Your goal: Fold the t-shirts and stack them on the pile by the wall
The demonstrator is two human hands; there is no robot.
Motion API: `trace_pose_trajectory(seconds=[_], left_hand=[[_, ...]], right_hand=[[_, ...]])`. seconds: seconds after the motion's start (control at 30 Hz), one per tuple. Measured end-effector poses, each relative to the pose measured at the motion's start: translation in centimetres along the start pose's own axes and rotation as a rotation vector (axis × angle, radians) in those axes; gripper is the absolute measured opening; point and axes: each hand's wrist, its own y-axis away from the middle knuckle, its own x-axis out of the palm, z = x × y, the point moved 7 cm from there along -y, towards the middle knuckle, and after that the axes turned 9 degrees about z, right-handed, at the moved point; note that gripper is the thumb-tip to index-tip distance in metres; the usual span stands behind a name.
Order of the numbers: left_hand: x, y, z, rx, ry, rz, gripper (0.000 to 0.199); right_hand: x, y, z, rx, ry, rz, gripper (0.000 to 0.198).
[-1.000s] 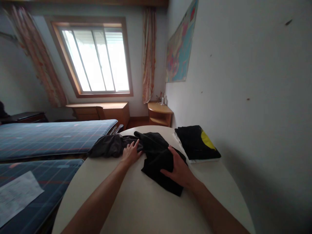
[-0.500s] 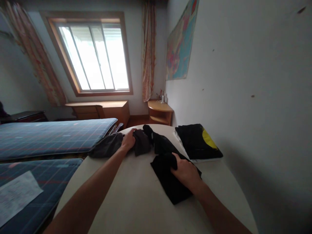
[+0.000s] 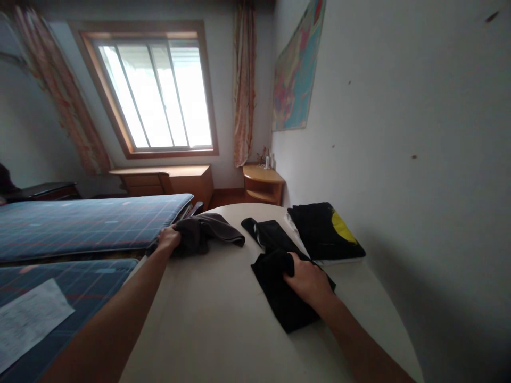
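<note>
On the left side of the pale round table (image 3: 207, 324), my left hand (image 3: 170, 238) is closed on a crumpled dark grey garment (image 3: 207, 231). The garment stretches right from my fingers across the table's far left edge. My right hand (image 3: 305, 277) is closed around a bunched part of a black garment (image 3: 293, 314), nearer the table's middle right. One narrow end of that black cloth reaches away toward the far edge. My right fingertips are partly hidden in its folds. The two garments lie apart, with bare tabletop between them.
A folded black garment with a yellow patch (image 3: 325, 231) lies at the table's far right, beside the white wall (image 3: 431, 213). Blue plaid mattresses (image 3: 99, 223) adjoin the left side, one bearing a sheet of paper (image 3: 35, 322). A corner shelf (image 3: 263, 174) stands beyond.
My left hand has moved left, pulling the grey garment away from the black one. My right hand stays on the black garment, which has shifted very slightly right.
</note>
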Motion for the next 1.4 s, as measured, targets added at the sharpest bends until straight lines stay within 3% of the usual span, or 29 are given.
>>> trace_pose_trajectory(seconds=[0.13,0.27,0.37,0.47,0.53,0.63,0.7,0.87,0.93,1.07,1.13,1.2,1.27,1.33,1.4], left_hand=[[-1.3,0.5,-0.3,-0.063,0.032,-0.111,0.046],[-2.6,1.0,-4.6,0.066,0.05,-0.229,0.054],[-1.0,2.2,-8.6,0.248,-0.01,-0.111,0.043],[2.8,4.2,-10.9,0.404,-0.264,0.133,0.052],[4.5,5.1,-10.5,0.381,-0.351,0.21,0.047],[4.9,5.0,-9.4,0.304,-0.361,0.235,0.018],[3.9,4.1,-9.0,0.259,-0.355,0.199,0.021],[-0.7,1.6,-7.3,0.118,-0.328,-0.024,0.038],[-1.1,1.2,-6.2,0.081,-0.326,-0.026,0.035],[0.3,1.9,-5.0,0.053,-0.32,0.031,0.026],[0.7,3.2,-6.0,0.107,-0.305,-0.029,0.033],[1.1,5.3,-8.6,0.29,-0.227,-0.085,0.039],[2.4,8.3,-11.9,0.547,-0.042,0.006,0.039],[4.9,11.6,-14.3,0.683,0.181,0.291,0.045],[7.5,15.3,-15.9,0.699,0.337,0.601,0.054]], right_hand=[[-0.2,0.1,0.2,0.0,0.004,0.005,0.038],[-0.2,0.2,0.2,0.0,-0.003,0.019,0.037],[-0.2,0.2,0.1,0.005,-0.007,0.026,0.037],[-0.2,0.1,0.0,0.014,-0.007,0.026,0.037],[-0.2,0.2,0.1,0.014,-0.013,0.028,0.037],[-0.1,0.2,0.0,0.016,-0.014,0.033,0.037],[-0.1,0.1,-0.1,0.014,-0.014,0.031,0.039],[0.0,-0.4,-0.7,0.017,-0.039,-0.009,0.061],[-0.1,-0.6,-1.0,0.01,-0.07,-0.061,0.066],[-1.3,-0.6,-0.8,-0.098,-0.248,-0.257,0.059],[-1.7,-0.4,-0.8,-0.154,-0.39,-0.333,0.054],[-1.8,-0.3,-0.8,-0.189,-0.539,-0.347,0.05],[-1.6,-0.5,-0.5,-0.239,-0.663,-0.31,0.044],[-1.3,-0.7,-0.1,-0.291,-0.756,-0.269,0.042],[-1.1,-0.9,0.0,-0.322,-0.835,-0.236,0.046]])
